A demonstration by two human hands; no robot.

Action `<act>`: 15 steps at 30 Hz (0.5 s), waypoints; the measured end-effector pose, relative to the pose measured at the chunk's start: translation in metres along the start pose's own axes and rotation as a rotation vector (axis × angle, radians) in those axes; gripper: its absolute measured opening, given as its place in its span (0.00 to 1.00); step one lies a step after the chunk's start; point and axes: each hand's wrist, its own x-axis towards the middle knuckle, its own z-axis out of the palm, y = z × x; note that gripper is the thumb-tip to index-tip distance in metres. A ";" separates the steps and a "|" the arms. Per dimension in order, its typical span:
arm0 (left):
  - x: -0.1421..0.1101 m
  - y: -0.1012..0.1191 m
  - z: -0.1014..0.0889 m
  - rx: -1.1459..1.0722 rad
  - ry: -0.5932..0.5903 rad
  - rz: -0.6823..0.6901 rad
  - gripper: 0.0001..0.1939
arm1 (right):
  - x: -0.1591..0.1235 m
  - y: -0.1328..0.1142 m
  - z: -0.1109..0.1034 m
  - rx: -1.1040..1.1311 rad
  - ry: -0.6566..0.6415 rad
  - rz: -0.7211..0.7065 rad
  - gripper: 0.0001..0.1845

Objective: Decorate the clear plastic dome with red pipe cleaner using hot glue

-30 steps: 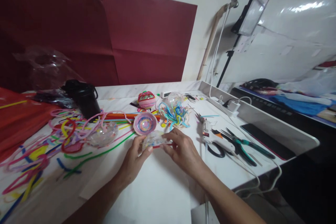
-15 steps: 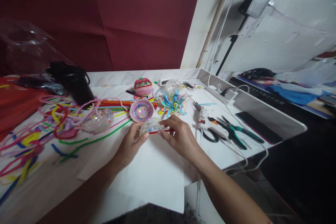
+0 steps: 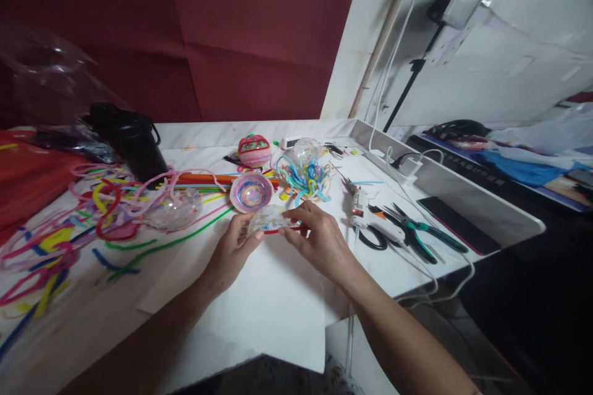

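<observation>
My left hand (image 3: 231, 253) and my right hand (image 3: 319, 241) both pinch a clear plastic half-shell (image 3: 269, 219) with coloured strands inside, just above the white sheet (image 3: 259, 302) on the table. Each hand grips one side of it, fingers closed on its rim. Right behind it lies a pink bowl (image 3: 251, 192) of coiled pipe cleaner, and a clear dome (image 3: 178, 213) rests to the left.
Loose coloured pipe cleaners (image 3: 69, 222) cover the left of the table. A black jar (image 3: 132, 142), a pink wrapped ball (image 3: 254, 151) and a tangle of blue strands (image 3: 303, 176) stand behind. A glue gun (image 3: 365, 219), pliers (image 3: 426, 234) and a phone (image 3: 456, 217) lie to the right.
The view tilted down between the first and second frame. Both hands keep their grip on the clear half-shell with only slight finger shifts.
</observation>
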 end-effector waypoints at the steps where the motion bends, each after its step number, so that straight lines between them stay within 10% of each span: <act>1: 0.000 0.000 0.000 0.004 0.000 0.001 0.27 | 0.000 0.000 0.000 -0.002 0.001 -0.003 0.10; 15: -0.001 0.002 0.002 0.094 0.043 -0.001 0.25 | -0.004 -0.001 0.003 0.002 0.011 -0.017 0.10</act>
